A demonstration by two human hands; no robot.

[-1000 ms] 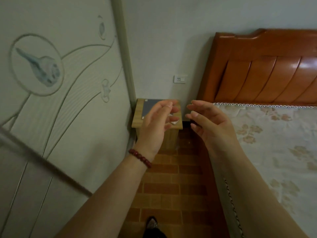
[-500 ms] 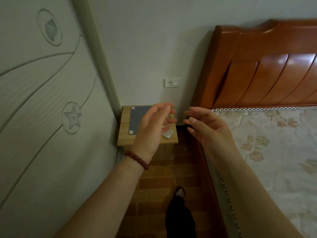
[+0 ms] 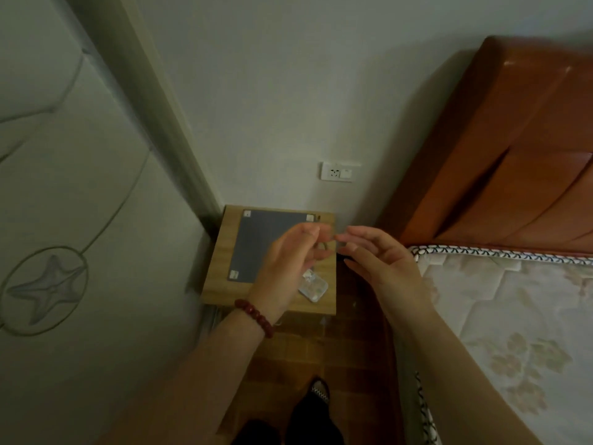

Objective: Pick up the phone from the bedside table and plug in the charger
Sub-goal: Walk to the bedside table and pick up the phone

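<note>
A small wooden bedside table [image 3: 224,277] stands in the corner between a wardrobe and the bed. A dark grey mat [image 3: 256,242] covers most of its top. A pale phone [image 3: 313,288] in a clear case lies near the table's front right corner, partly hidden by my left hand [image 3: 288,268]. That hand, with a red bead bracelet on the wrist, hovers over the table with fingers apart and nothing in it. My right hand [image 3: 382,268] hovers at the table's right edge, open and empty. A white wall socket [image 3: 336,171] sits above the table. I cannot make out a charger.
A white wardrobe door [image 3: 80,236] with a starfish relief fills the left. The orange wooden headboard [image 3: 513,155] and a floral mattress [image 3: 513,316] stand at the right. Brown brick-pattern floor [image 3: 321,348] runs between them, with my foot [image 3: 321,391] on it.
I have stepped closer and look more steeply down, so the table and socket appear larger and nearer. Both hands have stayed raised and open, now over the table top.
</note>
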